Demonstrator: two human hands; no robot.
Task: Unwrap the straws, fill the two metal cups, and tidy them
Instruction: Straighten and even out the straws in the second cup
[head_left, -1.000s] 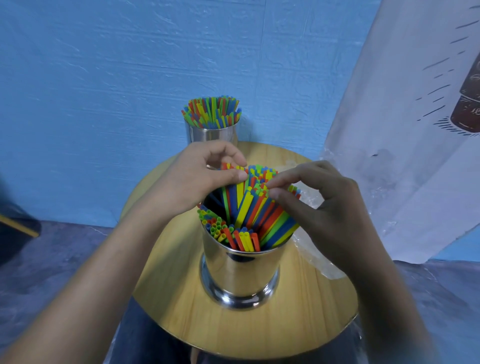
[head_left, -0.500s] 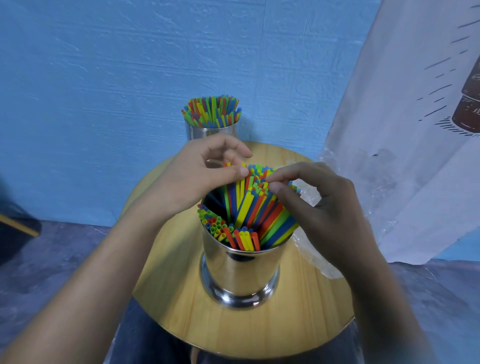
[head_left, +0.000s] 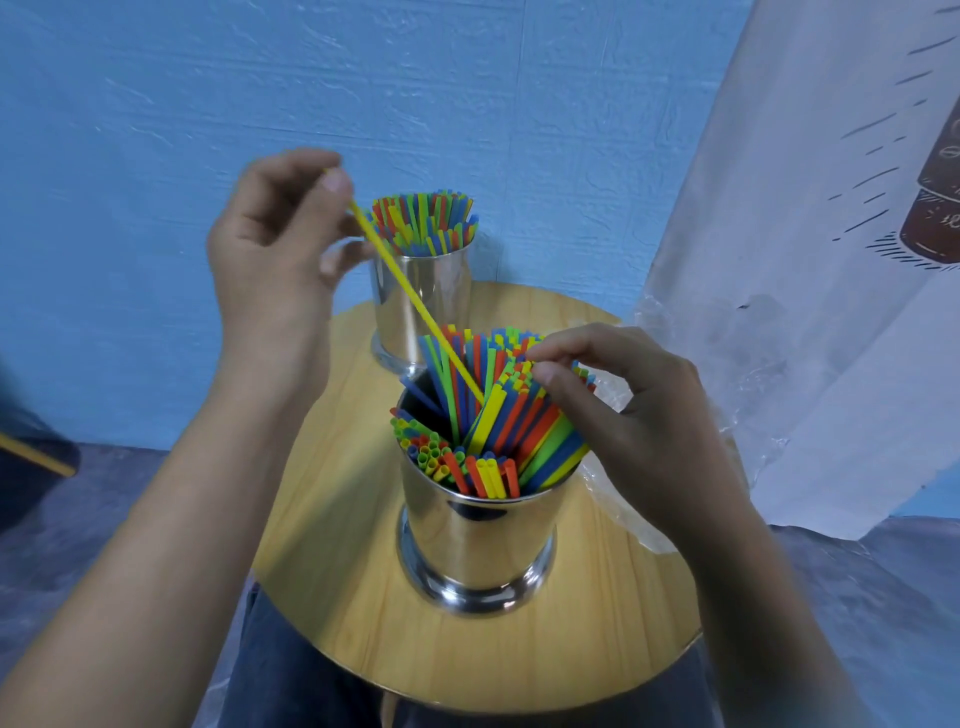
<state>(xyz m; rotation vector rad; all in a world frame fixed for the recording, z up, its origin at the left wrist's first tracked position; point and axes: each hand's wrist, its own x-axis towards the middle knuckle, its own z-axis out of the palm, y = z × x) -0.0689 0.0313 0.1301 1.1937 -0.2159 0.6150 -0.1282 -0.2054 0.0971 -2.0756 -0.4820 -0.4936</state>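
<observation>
A single yellow straw (head_left: 415, 296) slants up out of the near cup (head_left: 478, 540), its lower end down among the bunch of straws (head_left: 519, 431) and its upper end pinched between thumb and forefinger of the left hand (head_left: 275, 244), whose other fingers curl loosely and hold nothing. The right hand (head_left: 623, 410) hovers over the same cup with fingers bent, thumb and forefinger closed on the tops of the straws that lean toward it. The near cup stands at the middle of the round wooden table (head_left: 332, 519), directly in front of the person. The far cup (head_left: 441, 291) stands at the table's back edge, well apart from the first, and carries a second bunch (head_left: 423, 221) that sits upright and fairly even. No wrapped straws are in view, and a crumpled clear wrapper (head_left: 644, 525) lies on the table's right side behind the right hand, so the unwrapping appears finished. Both metal cups hold straws, so the filling looks done or nearly so. The tidying seems to be the part left: in the near cup the straws lean several ways, some lie lower along the front rim, and a dark gap shows at its left. Behind the table rises a blue wall (head_left: 156, 104), and a white printed cloth (head_left: 805, 312) hangs at right.
</observation>
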